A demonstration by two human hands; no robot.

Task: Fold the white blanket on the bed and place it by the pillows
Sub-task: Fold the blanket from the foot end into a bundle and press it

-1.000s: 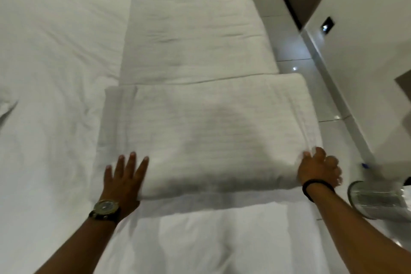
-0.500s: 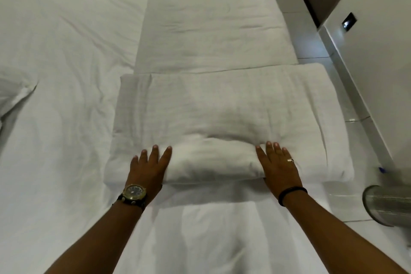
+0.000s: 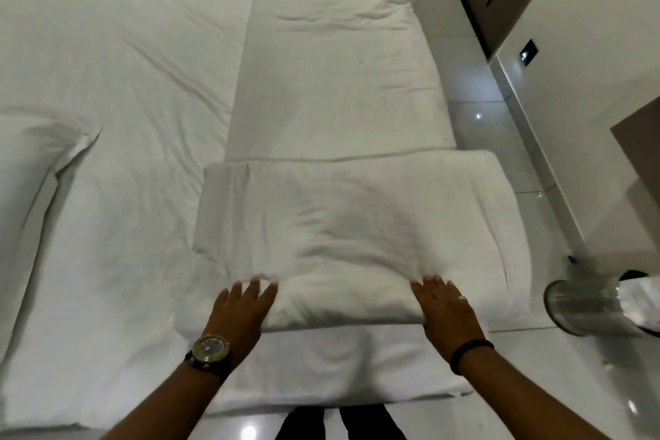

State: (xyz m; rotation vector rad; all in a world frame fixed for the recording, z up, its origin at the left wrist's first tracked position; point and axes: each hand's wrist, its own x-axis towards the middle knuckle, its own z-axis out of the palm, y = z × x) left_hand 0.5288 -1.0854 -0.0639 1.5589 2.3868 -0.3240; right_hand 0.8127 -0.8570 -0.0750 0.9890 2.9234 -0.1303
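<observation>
Left hand [image 3: 240, 311] and right hand [image 3: 446, 311] press flat (fingers straight) against folded blanket [image 3: 350, 236]; blanket between them.

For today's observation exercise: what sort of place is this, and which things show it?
Probably a hotel bedroom: a bed made up in plain white, a pillow at its left, and glossy floor tiles.

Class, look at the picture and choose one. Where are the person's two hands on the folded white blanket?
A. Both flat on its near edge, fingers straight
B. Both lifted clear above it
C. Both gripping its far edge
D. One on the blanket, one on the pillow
A: the left hand and right hand lie flat with straight fingers on the near folded edge of the white blanket.
</observation>
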